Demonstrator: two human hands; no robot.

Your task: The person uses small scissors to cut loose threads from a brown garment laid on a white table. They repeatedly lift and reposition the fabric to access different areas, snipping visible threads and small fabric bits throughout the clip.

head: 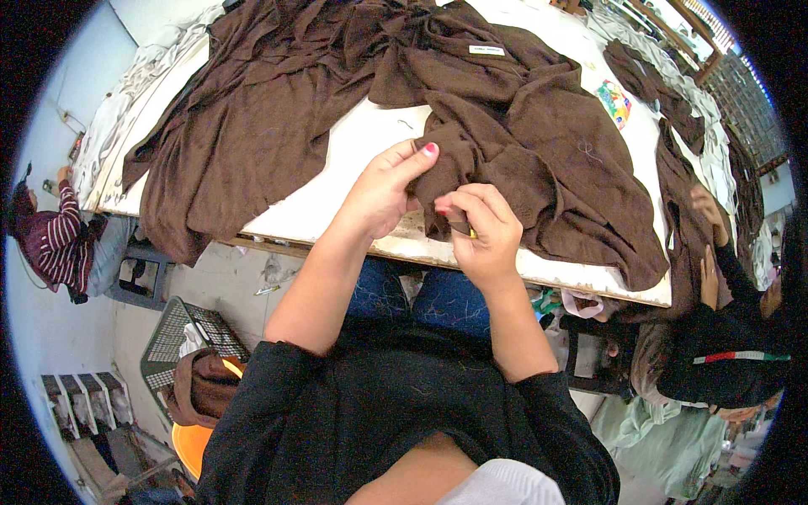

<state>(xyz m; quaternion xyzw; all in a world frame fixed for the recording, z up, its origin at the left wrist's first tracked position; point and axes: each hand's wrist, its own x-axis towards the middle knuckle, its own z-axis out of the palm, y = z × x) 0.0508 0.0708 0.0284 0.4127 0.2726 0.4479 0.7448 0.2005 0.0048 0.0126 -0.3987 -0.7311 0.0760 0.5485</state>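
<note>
Brown knit fabric (555,126) lies heaped and folded on a white table (290,208) before me. My left hand (391,183) pinches a gathered edge of this fabric between thumb and fingers near the table's front edge. Just right of it, my right hand (483,227) is closed around a small tool, mostly hidden, with a bit of yellow showing below the fingers; its kind cannot be told. The right fingertips are at the fabric's edge and slightly blurred. A white label (486,50) with writing lies on the brown fabric farther back.
Another person in a striped top (60,233) sits at the far left. At the right, a co-worker's hands (708,278) touch brown fabric. A green plastic basket (161,334) stands on the floor at left, near an orange container (189,445). A colourful packet (613,104) lies on the table.
</note>
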